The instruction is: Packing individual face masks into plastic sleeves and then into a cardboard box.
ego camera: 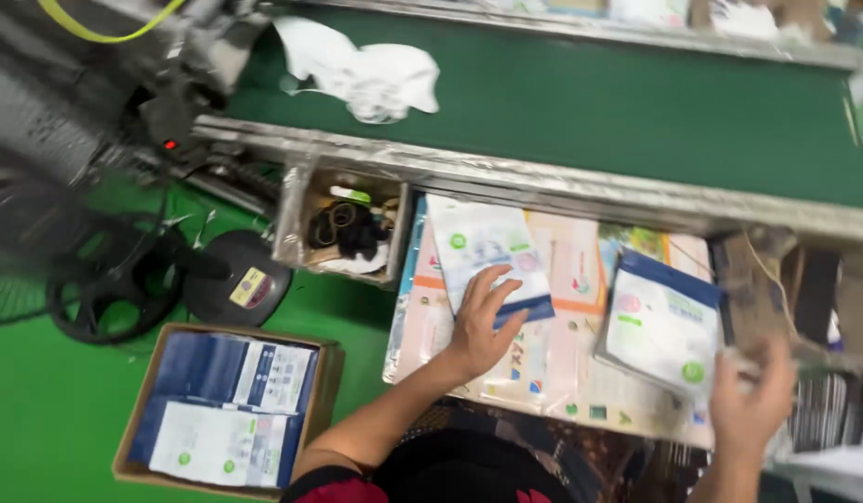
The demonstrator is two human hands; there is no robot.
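A worker seated at a packing bench beside a green conveyor belt (636, 102) handles flat plastic pouches, white with a blue band. The left hand (483, 321) lies spread, fingers extended, on one pouch (487, 256) that rests on the cluttered bench top (562, 373); the thumb sits under its blue edge, so the grip looks light, more a press than a clasp. The right hand (753, 401), blurred at the frame's edge, holds up a second pouch (660, 326) by its lower corner, tilted above the bench; how tightly the fingers close on it cannot be told.

A cardboard box (228, 405) on the green floor, to the worker's left, already holds several similar pouches laid flat, which suggests that part of the batch is dealt with. The two pouches in hand are not yet in it, and the printed sheets spread over the bench point to more work ahead. The belt carries only a crumpled white bag (371, 70) at its far end. A small open tray (343, 228) of rubber bands and odds and ends sits against the belt frame, and a black fan (96, 279) stands on the floor nearby.
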